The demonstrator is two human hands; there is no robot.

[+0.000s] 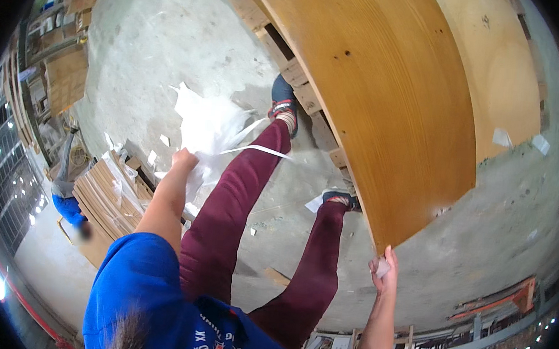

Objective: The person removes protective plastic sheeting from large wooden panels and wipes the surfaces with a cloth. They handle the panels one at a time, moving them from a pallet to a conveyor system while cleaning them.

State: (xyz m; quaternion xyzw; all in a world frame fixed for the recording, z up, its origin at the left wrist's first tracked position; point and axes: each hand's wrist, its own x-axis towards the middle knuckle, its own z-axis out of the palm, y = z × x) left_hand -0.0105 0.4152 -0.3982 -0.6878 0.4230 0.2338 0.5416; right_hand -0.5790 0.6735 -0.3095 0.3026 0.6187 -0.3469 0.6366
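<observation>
Gripping the near corner of a large wood-veneer sheet (375, 103), the right hand (383, 267) has its fingers curled closed around the sheet's lowest edge, well out to the person's right side. The sheet lies on top of a stack carried by a wooden pallet (305, 92), whose slats show along its left edge; a paler plywood board (500, 73) lies just beyond it. The left hand (183, 160) is closed on a strip of white plastic film (255, 149) that stretches from the fist toward the pallet, with a crumpled heap of white plastic wrap (209, 121) on the concrete floor (146, 42) right behind the fist. The two hands are well apart, with the person's legs in maroon trousers between them and both feet near the pallet's edge. Lower left, a stack of thin boards (106, 195) lies on the floor, with another person in blue (68, 206) bent beside it, partly hidden. How far the film reaches under the sheet is hard to make out, and the sheet's far end is cut off at the top edge.
</observation>
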